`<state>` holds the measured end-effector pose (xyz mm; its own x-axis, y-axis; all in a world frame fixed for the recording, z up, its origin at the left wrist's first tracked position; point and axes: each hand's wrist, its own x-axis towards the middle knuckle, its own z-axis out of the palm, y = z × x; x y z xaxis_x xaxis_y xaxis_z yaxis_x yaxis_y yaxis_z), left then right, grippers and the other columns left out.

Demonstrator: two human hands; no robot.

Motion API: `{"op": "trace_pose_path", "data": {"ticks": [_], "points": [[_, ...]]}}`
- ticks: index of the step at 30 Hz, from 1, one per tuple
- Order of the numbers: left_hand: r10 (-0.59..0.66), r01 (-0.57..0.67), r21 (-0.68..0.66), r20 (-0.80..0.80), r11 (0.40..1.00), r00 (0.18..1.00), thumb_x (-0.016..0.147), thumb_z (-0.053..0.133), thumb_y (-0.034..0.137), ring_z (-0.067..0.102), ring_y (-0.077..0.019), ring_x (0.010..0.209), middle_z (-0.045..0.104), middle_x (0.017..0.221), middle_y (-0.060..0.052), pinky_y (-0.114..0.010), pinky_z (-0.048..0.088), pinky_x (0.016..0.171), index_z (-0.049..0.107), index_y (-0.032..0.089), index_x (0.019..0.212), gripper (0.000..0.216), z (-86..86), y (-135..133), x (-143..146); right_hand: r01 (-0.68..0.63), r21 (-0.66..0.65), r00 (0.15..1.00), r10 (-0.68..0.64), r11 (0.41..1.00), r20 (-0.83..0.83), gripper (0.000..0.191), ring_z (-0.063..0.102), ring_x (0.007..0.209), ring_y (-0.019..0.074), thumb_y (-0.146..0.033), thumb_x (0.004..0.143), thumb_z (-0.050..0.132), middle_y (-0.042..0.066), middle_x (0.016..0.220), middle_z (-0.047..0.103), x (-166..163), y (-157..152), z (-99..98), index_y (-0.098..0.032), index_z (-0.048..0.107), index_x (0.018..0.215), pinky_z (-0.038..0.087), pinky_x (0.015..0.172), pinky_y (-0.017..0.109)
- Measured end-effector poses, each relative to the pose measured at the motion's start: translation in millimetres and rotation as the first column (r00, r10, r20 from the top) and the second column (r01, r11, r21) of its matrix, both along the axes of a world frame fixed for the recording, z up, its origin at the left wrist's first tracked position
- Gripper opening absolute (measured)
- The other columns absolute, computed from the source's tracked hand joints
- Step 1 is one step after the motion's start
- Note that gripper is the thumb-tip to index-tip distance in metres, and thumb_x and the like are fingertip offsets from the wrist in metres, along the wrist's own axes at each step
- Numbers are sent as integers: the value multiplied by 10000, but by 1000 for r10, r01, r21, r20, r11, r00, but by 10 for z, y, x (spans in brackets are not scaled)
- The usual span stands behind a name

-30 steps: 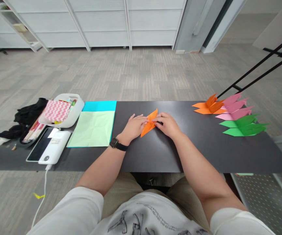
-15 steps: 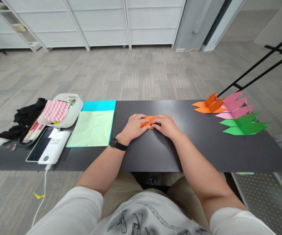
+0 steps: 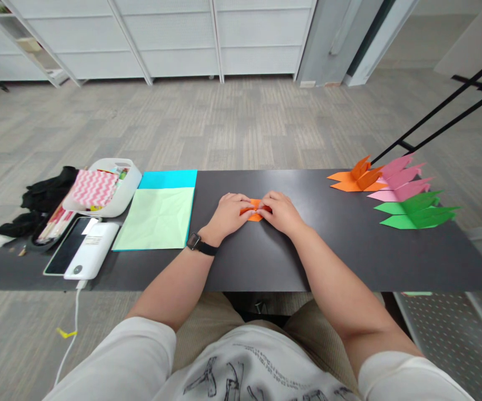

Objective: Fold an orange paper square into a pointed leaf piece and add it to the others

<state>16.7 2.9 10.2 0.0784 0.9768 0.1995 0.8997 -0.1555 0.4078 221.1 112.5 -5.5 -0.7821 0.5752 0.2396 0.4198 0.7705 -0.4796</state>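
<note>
A small piece of folded orange paper [image 3: 256, 216] lies on the dark table in front of me, partly covered by my fingers. My left hand [image 3: 233, 214] grips its left side, thumb and fingers bent in on it; a black watch sits on that wrist. From the other side my right hand [image 3: 280, 211] pinches the paper's right part. Both sets of fingertips nearly meet at the middle, so the exact folds there are hidden.
Folded paper figures stand at the right: orange [image 3: 358, 177], pink [image 3: 402, 178] and green [image 3: 418, 211]. To the left lie pale green sheets [image 3: 155, 220] over blue ones, a white power bank [image 3: 92, 252] on a phone, a white basket [image 3: 126, 195] and black cloth [image 3: 48, 189].
My right-hand fingers have shifted slightly on the orange paper, and its visible part looks smaller and flatter between my hands. The objects at both sides stay in place.
</note>
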Motion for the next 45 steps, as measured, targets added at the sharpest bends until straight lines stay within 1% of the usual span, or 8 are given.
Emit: {"op": "trace_pose_path", "data": {"ticks": [4,13,18,23,30,36,41,45], "points": [[0,0,-8,2,1000,1000,1041,643,311,673,-252,1193,773,1283,-25,-468,459,1139,860,318,1113,228,-12,13,-7,47,21,998,-47,999,-33,57,618,1076,264,-286,943,788,60,1118,674,-29,3,-42,-260,757,983,483,1007,432],[55,-55,1,39,999,998,1003,719,333,663,-261,1182,777,1266,-22,-465,456,1120,844,306,1110,167,-49,26,7,177,29,984,-178,984,11,331,601,1244,328,-351,892,823,122,1274,648,-42,29,-78,-255,730,1195,471,1119,506],[88,-89,7,59,996,994,968,778,361,660,-268,1161,780,1239,-22,-462,460,1090,837,288,1062,132,-64,44,31,248,23,964,-249,968,95,611,471,1502,396,-437,891,828,160,1496,579,-43,31,-102,-257,642,1445,309,1282,635],[84,-83,-11,72,996,994,954,791,356,655,-269,1162,778,1248,-14,-470,454,1095,837,306,1086,148,-73,51,10,346,-4,917,-338,938,213,836,284,1637,460,-552,872,836,175,1707,428,49,110,-68,-275,529,1599,203,1307,724],[71,-67,-38,96,997,993,940,804,348,654,-263,1174,776,1266,0,-471,446,1120,838,323,1106,171,-42,44,-20,393,-71,891,-361,917,277,939,220,1669,457,-571,846,858,194,1779,327,191,227,3,-253,487,1648,176,1335,685],[70,-66,-40,97,997,993,945,797,356,639,-263,1185,770,1267,2,-473,425,1131,845,344,1114,177,-38,40,-35,411,-127,894,-372,903,250,1029,225,1669,454,-555,785,900,209,1767,346,323,319,27,-217,469,1656,197,1343,659],[78,-76,-33,80,997,994,946,807,385,637,-264,1187,761,1270,1,-493,406,1154,845,343,1110,174,-62,45,-38,473,-218,881,-458,854,117,1069,401,1603,398,-519,862,810,263,1708,421,470,454,93,-128,307,1721,329,1318,565],[111,-111,-9,79,994,991,925,830,388,605,-282,1272,710,1339,-30,-514,394,1200,845,334,1102,186,-91,47,-19,423,-119,906,-418,898,71,1040,346,1627,391,-532,903,757,254,1719,400,298,321,73,-141,267,1734,302,1321,585]]}}
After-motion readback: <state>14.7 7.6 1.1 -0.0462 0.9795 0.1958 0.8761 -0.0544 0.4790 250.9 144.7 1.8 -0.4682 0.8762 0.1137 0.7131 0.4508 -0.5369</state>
